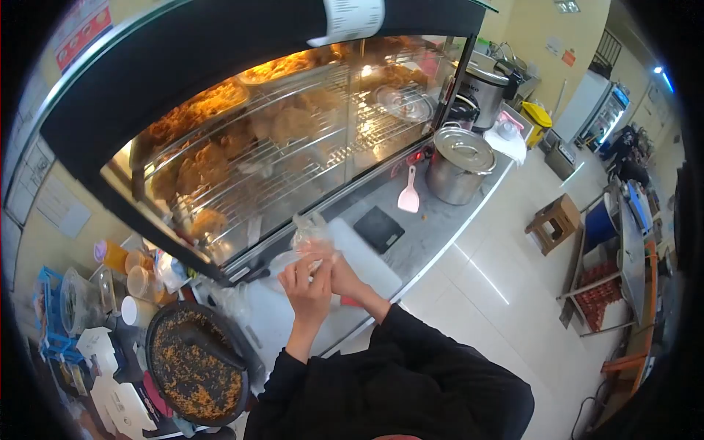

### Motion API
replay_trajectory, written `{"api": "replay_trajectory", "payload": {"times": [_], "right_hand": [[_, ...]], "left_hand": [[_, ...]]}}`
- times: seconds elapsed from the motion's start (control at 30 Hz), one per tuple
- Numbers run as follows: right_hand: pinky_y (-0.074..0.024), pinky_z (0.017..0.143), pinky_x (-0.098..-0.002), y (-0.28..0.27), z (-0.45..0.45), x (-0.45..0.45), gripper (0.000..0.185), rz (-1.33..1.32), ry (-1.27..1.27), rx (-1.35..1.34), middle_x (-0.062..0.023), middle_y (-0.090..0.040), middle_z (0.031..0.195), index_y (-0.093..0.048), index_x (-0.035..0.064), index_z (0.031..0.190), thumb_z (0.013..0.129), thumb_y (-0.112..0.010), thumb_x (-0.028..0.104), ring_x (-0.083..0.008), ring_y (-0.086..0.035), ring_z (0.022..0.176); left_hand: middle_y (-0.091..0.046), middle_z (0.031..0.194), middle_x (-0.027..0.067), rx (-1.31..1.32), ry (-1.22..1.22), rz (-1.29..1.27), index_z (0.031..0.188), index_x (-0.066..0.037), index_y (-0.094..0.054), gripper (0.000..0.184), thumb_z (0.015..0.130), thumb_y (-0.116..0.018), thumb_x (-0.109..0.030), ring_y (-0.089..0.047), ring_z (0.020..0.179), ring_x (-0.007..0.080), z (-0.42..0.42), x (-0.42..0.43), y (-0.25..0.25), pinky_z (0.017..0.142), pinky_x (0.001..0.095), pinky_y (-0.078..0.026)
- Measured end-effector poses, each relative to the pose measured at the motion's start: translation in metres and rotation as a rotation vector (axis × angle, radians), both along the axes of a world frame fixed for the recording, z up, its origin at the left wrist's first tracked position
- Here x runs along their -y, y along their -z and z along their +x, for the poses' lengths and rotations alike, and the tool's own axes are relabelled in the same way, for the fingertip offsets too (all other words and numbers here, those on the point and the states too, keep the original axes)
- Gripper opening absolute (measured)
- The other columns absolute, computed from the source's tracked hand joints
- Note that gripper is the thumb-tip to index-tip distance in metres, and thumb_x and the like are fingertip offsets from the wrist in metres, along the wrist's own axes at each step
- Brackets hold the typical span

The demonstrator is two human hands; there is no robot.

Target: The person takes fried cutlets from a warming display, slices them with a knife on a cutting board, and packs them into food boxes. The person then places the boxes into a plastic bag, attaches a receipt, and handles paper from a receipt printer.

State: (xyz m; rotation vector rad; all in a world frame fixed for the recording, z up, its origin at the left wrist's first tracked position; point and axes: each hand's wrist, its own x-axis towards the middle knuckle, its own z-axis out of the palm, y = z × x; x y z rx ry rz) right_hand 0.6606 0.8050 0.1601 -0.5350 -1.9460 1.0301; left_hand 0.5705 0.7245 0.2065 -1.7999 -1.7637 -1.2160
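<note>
My left hand (304, 292) and my right hand (343, 279) are close together over a white cutting board (370, 264), fingers closed and partly overlapping. Thin clear plastic (311, 230), like a bag, bunches up at their fingertips. Whether anything is inside it, I cannot tell. Right of the board lies a flat black square object (378, 229), perhaps a scale. Just ahead of the hands stands a glass display warmer (345, 158) with fried pieces on wire racks.
A pink scoop (409, 196) and a lidded steel pot (458, 180) occupy the counter's right end. At lower left sits a round black pan (194, 359) with orange crumbs, beside several jars and open white boxes (121, 407). A brown stool (554, 222) stands on the tiled floor.
</note>
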Motion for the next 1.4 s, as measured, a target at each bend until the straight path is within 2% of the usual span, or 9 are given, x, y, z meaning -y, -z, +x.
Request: {"api": "replay_trajectory", "payload": {"times": [0.1,0.33,0.47,0.73,0.87,0.97,1.07,1.17,1.4], "right_hand": [[-0.0359,0.107,-0.0397,-0.012,0.041,-0.06,0.05,0.17,0.119,-0.009,-0.013,-0.053,0.133,-0.049,0.0084,0.134,0.087,-0.061,0.019,-0.0275,-0.047,0.128],[-0.0295,0.11,-0.0352,-0.035,0.179,-0.134,0.058,-0.696,-0.041,-0.709,-0.0078,-0.037,0.145,-0.025,0.0094,0.15,0.1,-0.046,0.028,-0.0175,-0.038,0.128],[-0.0465,0.086,-0.0305,0.088,0.196,-0.203,0.037,-1.049,-0.086,-0.801,-0.004,-0.055,0.111,-0.043,0.0076,0.132,0.1,-0.043,0.026,-0.0123,-0.055,0.096],[-0.0421,0.095,-0.0337,-0.062,0.278,-0.213,0.044,-0.849,-0.111,-1.121,-0.0043,-0.048,0.124,-0.036,0.0106,0.14,0.101,-0.043,0.028,-0.0153,-0.05,0.11],[-0.0358,0.109,-0.0398,-0.057,0.285,-0.266,0.069,-0.376,0.229,-0.688,-0.0058,-0.033,0.152,-0.021,0.0132,0.153,0.098,-0.045,0.047,-0.0198,-0.041,0.13],[-0.0385,0.103,-0.0312,-0.074,0.279,-0.281,0.076,-0.626,-0.425,-1.353,-0.0041,-0.03,0.155,-0.019,0.0076,0.153,0.099,-0.036,0.057,-0.0171,-0.042,0.124],[-0.033,0.108,-0.0336,-0.097,0.278,-0.285,0.077,-0.486,-0.606,-1.315,-0.0065,-0.026,0.157,-0.018,0.0062,0.153,0.099,-0.029,0.059,-0.0203,-0.033,0.138],[-0.0242,0.114,-0.038,-0.138,0.263,-0.28,0.06,-0.155,0.234,-0.731,-0.0139,-0.029,0.155,-0.028,0.0013,0.149,0.102,-0.034,0.039,-0.0259,-0.021,0.146],[-0.0488,0.086,-0.0465,-0.116,0.257,-0.455,0.049,0.157,1.107,-0.07,-0.0192,-0.057,0.106,-0.06,0.0088,0.113,0.073,-0.074,0.033,-0.0377,-0.06,0.1]], "left_hand": [[-0.058,0.108,0.0047,-0.069,-0.01,0.068,0.095,-0.014,-0.072,0.021,0.074,-0.074,-0.008,-0.049,0.098,0.0286,0.053,-0.034,-0.007,0.086,0.0402,-0.037],[-0.062,0.103,0.0077,0.18,0.238,0.034,0.093,-0.008,-0.067,0.022,0.072,-0.074,-0.002,-0.056,0.098,0.0284,0.184,-0.142,-0.015,0.084,0.0402,-0.042],[-0.065,0.091,0.0088,0.007,0.301,0.088,0.087,-0.007,-0.065,0.014,0.076,-0.073,-0.003,-0.061,0.086,0.0289,0.234,-0.198,-0.014,0.079,0.0408,-0.043],[-0.062,0.085,0.0077,0.039,0.356,0.145,0.089,-0.004,-0.064,0.014,0.077,-0.071,0.0,-0.059,0.081,0.0289,0.29,-0.257,-0.039,0.074,0.0384,-0.042],[-0.063,0.083,0.0078,-0.002,0.473,0.16,0.084,-0.005,-0.065,0.013,0.073,-0.071,0.001,-0.06,0.08,0.0283,0.303,-0.251,-0.055,0.074,0.0384,-0.043],[-0.064,0.082,0.0075,0.021,0.451,0.191,0.083,-0.006,-0.067,0.015,0.071,-0.071,0.001,-0.061,0.08,0.0273,0.31,-0.248,-0.052,0.071,0.0381,-0.043],[-0.066,0.081,0.0058,0.014,0.45,0.154,0.084,-0.009,-0.07,0.017,0.07,-0.072,0.0,-0.062,0.077,0.0244,0.302,-0.243,-0.041,0.067,0.0358,-0.042],[-0.064,0.078,0.0029,0.086,0.396,0.179,0.085,-0.01,-0.07,0.015,0.071,-0.074,-0.005,-0.061,0.073,0.0213,0.3,-0.236,-0.037,0.063,0.0341,-0.041],[-0.067,0.083,0.0072,0.267,0.167,0.093,0.083,-0.007,-0.069,0.014,0.073,-0.076,-0.002,-0.061,0.077,0.0231,0.239,-0.207,-0.027,0.064,0.0319,-0.042]]}}
